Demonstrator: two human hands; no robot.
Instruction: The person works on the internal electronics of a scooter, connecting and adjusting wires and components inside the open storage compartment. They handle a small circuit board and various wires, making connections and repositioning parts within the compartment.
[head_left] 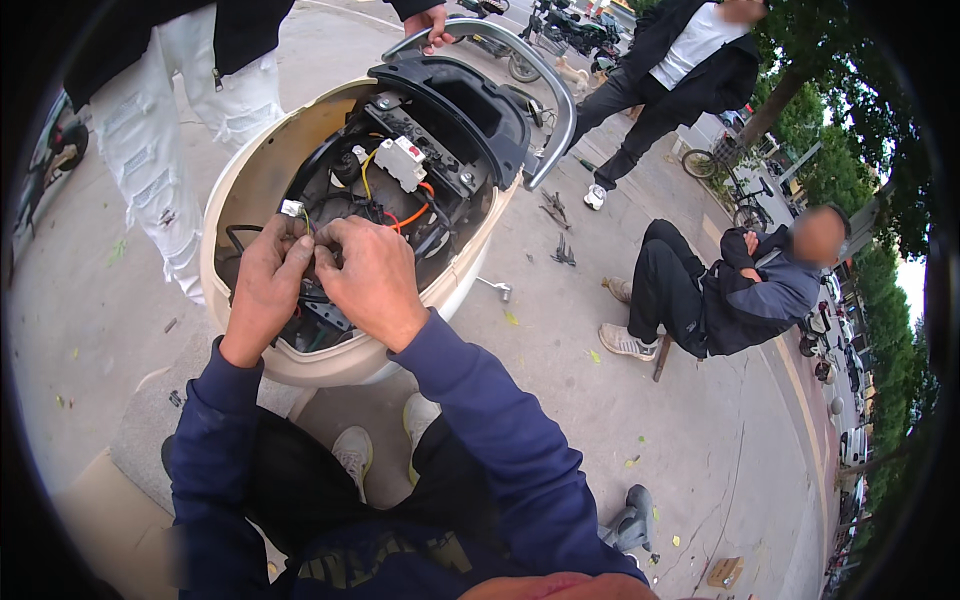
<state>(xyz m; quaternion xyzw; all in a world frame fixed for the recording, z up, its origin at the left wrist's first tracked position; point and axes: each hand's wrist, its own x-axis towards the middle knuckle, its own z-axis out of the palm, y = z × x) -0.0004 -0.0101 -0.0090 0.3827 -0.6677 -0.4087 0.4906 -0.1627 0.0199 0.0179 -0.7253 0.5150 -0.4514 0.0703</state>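
Both my hands work inside the opened cream body of an electric scooter [213, 235], fingertips almost meeting. My left hand [268, 288] is closed in a pinch on a thin wire; a small white plug connector [292, 208] stands just above its fingers. My right hand [372, 280] pinches beside it, and its fingertips hide what they grip. Beyond my hands lie a white circuit breaker [402, 162], a yellow wire [366, 178], an orange wire [412, 214] and black cables. My hands cover part of the wiring.
A person's hand [428, 25] holds the scooter's metal grab rail [560, 85]. Another person [750, 285] sits at right; one more stands behind. On the pavement lie pliers [563, 250], a socket wrench [497, 288], a grey power tool [632, 520] and a small box [725, 572].
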